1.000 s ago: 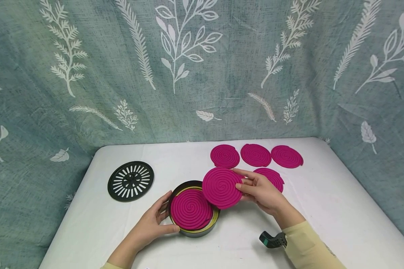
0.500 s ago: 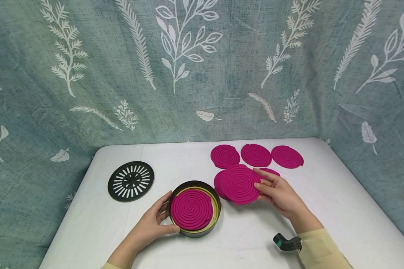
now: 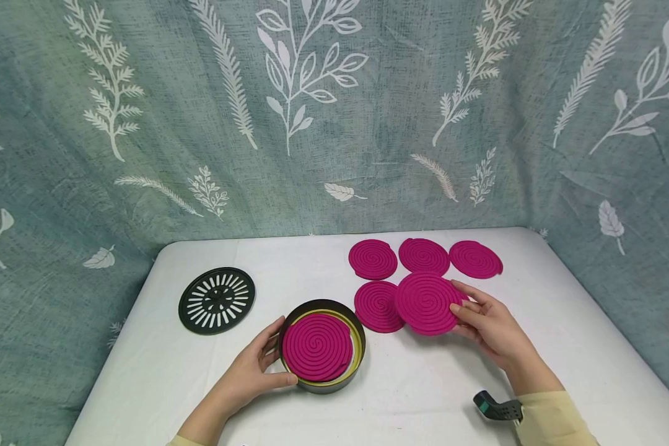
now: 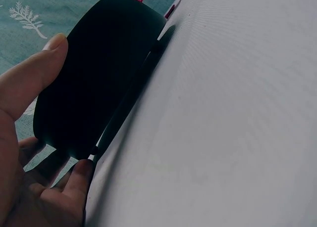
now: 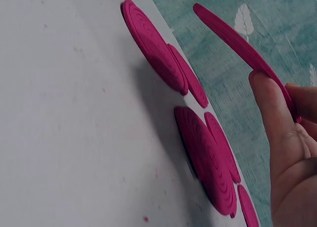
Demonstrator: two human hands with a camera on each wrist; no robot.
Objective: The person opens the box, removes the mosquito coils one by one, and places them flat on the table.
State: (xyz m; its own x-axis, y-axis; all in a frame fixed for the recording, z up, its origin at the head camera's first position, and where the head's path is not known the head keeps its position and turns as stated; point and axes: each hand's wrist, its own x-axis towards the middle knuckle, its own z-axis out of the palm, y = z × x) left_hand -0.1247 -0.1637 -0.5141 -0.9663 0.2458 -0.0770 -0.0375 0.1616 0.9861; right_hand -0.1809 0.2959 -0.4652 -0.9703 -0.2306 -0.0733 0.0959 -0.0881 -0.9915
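Note:
Between the thumb and fingers of my right hand (image 3: 493, 325) is a magenta spiral mosquito coil (image 3: 426, 303), pinched by its right edge and raised off the table. In the right wrist view this held coil (image 5: 233, 36) shows edge-on, above two coils lying nearer the camera. My left hand (image 3: 248, 368) holds a round black tin (image 3: 323, 389) by its left side, thumb at the front rim. Inside the tin lies another coil (image 3: 316, 347), with a yellow ring showing around it. From the left wrist, only the tin's dark outer wall (image 4: 99, 73) shows, gripped by thumb and fingers.
Three coils lie in a back row, one being the middle coil (image 3: 424, 257). A nearer coil (image 3: 378, 306) is partly overlapped by the held one. On the left rests a black slotted lid (image 3: 216, 301). A leaf-patterned cloth (image 3: 312, 186) hangs behind the white table (image 3: 412, 396).
My right hand has carried its coil to the right, away from over the tin, uncovering a coil on the table. The left hand and the tin have stayed put.

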